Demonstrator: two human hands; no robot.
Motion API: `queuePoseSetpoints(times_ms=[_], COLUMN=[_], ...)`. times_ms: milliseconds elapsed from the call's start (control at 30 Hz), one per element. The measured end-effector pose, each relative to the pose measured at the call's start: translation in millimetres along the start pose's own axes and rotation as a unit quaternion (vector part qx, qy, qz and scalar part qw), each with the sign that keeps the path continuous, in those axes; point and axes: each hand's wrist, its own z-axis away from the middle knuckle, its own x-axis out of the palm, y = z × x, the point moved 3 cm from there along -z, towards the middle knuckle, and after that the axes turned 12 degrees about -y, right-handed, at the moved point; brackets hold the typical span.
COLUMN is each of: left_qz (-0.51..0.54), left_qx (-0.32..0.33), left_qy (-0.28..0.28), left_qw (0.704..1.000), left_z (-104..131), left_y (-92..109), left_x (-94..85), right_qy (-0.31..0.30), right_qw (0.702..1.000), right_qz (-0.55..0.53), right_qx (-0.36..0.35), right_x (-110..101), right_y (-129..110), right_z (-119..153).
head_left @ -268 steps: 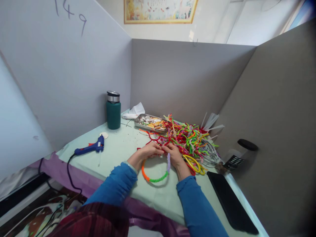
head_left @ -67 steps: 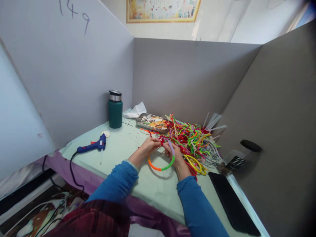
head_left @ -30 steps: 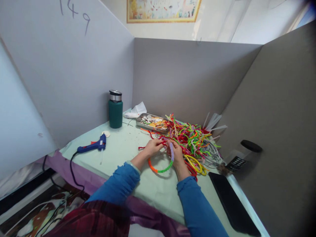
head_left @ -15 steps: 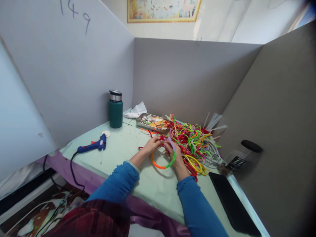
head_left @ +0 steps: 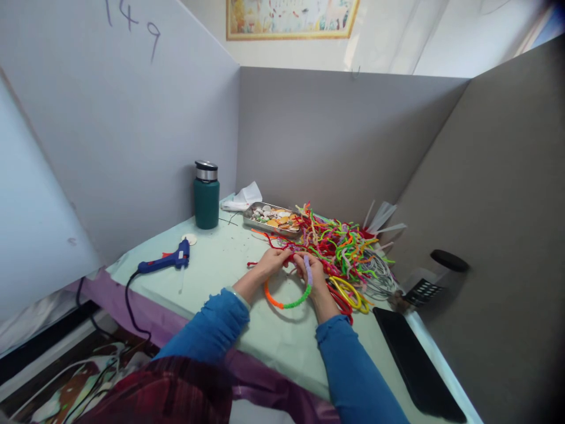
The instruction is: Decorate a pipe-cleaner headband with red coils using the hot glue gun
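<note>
item, one ring (head_left: 283, 306): fuzzy, orange, green and purple, raised over the pale table (head_left: 212, 271) between both hands; taken as the clock's centre, twelve pointing away from the person.
item, left hand (head_left: 270, 263): at eleven o'clock on the ring, fingertips pinched together on a red strand (head_left: 291, 256); whether they also grip the ring, i cannot tell from here.
item, right hand (head_left: 315, 277): at two o'clock, thumb and fingers closed on the ring by its purple stretch.
item, heap of fuzzy wires (head_left: 344, 241): many colours, at two o'clock, just beyond the right hand.
item, yellow coil (head_left: 353, 301): at three o'clock, near the right wrist.
item, metal tray (head_left: 265, 227): at twelve, holding small flat pieces.
item, green bottle (head_left: 206, 203): upright, at ten.
item, blue glue gun (head_left: 165, 263): lying at nine, well apart from the hands.
</note>
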Motion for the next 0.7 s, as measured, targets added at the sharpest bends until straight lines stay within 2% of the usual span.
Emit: queuePoseSetpoints(times_ms=[100, 200, 300, 400, 533, 700], left_qz=[0.069, 0.134, 0.138, 0.103, 0.081, 0.03], left_qx=[-0.053, -0.052, -0.043, 0.002, 0.069, 0.104], left_qy=[-0.013, -0.044, -0.005, 0.028, 0.016, 0.004], left_qw=[0.996, 0.989, 0.99, 0.994, 0.994, 0.994], left_z=[2.6, 7.0, 9.2, 6.7, 1.7, 0.2], left_y=[-1.0, 3.5, 5.5, 5.7, 6.3, 7.9], left_x=[0.3, 1.6, -0.5, -1.7, -0.8, -0.1], right_qy=[-0.011, -0.017, -0.012, -0.008, 0.003, 0.015], right_qw=[1.0, 1.0, 1.0, 1.0, 1.0, 1.0], right_qz=[0.0, -0.004, 0.002, 0.004, -0.004, -0.023], right_qx=[0.001, 0.001, -0.005, -0.004, -0.005, 0.005], right_x=[0.6, 0.1, -0.6, -0.9, -3.5, -7.6], right_y=[0.8, 2.5, 3.2, 3.6, 4.8, 8.0], right_z=[0.1, -0.4, -0.9, -1.6, -3.0, -3.5])
